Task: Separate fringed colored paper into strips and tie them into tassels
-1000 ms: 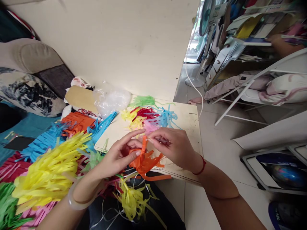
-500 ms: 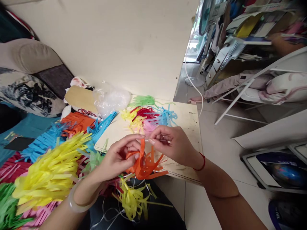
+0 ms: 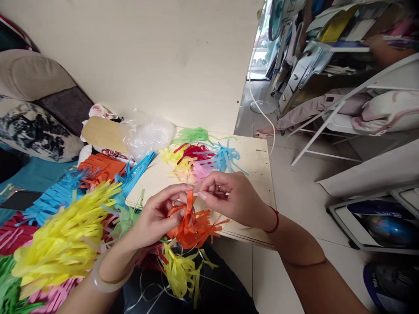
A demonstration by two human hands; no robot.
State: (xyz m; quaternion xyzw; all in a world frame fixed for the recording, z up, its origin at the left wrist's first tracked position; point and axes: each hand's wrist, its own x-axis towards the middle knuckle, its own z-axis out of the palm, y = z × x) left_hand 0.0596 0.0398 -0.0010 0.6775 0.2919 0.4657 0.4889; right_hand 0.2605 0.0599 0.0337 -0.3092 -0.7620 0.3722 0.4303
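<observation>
My left hand (image 3: 157, 216) is closed round an orange paper tassel (image 3: 193, 226), thumb and fingers gripping its gathered top. My right hand (image 3: 229, 196) pinches a thin pale strip at the top of the same tassel, fingertip to fingertip with the left. Both hands hover over the near edge of a low cream board (image 3: 258, 161). A yellow tassel (image 3: 180, 270) lies on my lap just below. Small finished tassels in green, yellow, red, pink and blue (image 3: 199, 157) lie heaped on the board beyond my hands.
Fringed paper sheets lie at my left: yellow (image 3: 65, 235), blue (image 3: 59, 192), orange (image 3: 101, 165), green and pink. A clear plastic bag (image 3: 147, 135) sits by the wall. Cushions (image 3: 32, 109) at far left. A white folding rack (image 3: 343, 113), fan stand and clutter fill the right.
The orange tassel's strips have bunched tighter between my hands, and both hands have shifted slightly left and up. The view has tilted a little.
</observation>
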